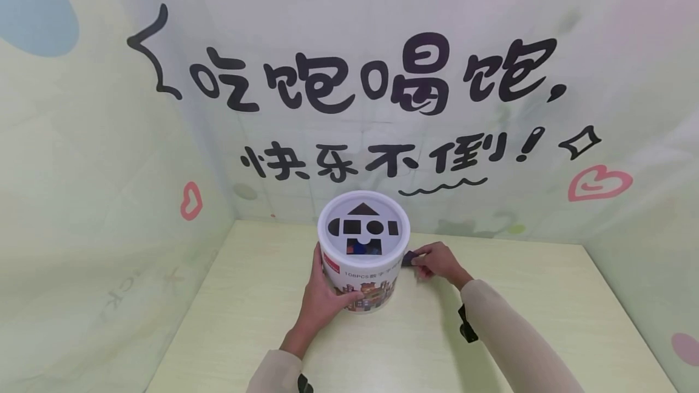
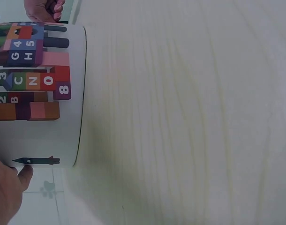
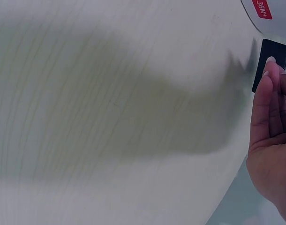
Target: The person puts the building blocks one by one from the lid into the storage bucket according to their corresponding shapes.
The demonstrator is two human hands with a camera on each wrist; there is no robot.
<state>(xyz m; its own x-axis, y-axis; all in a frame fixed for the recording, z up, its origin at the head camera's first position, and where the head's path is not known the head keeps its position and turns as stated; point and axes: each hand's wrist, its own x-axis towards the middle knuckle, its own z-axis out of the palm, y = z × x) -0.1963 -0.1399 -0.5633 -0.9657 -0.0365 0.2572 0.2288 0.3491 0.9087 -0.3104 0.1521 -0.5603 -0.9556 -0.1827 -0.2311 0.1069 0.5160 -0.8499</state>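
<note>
A white round tub [image 1: 360, 272] with printed pictures of toy blocks stands upright on the table, a white lid [image 1: 363, 223] with several shaped holes on top. My left hand [image 1: 322, 299] grips its left side, thumb across the front. Through the lid's lower hole, blue and orange pieces show; their kind cannot be told. To the right of the tub, my right hand [image 1: 437, 262] pinches a dark flat-sided block [image 3: 269, 54] between thumb and fingers, near the tub's wall. The left wrist view shows the tub's printed side [image 2: 44, 136] and part of my left hand [image 2: 7, 192].
The pale wood-grain table [image 1: 262, 284] meets printed cloth walls [image 1: 306, 11] at the back and on both sides. The tub stands close to the back wall. Beige sleeves [image 1: 519, 344] cover both forearms, with black straps at the wrists.
</note>
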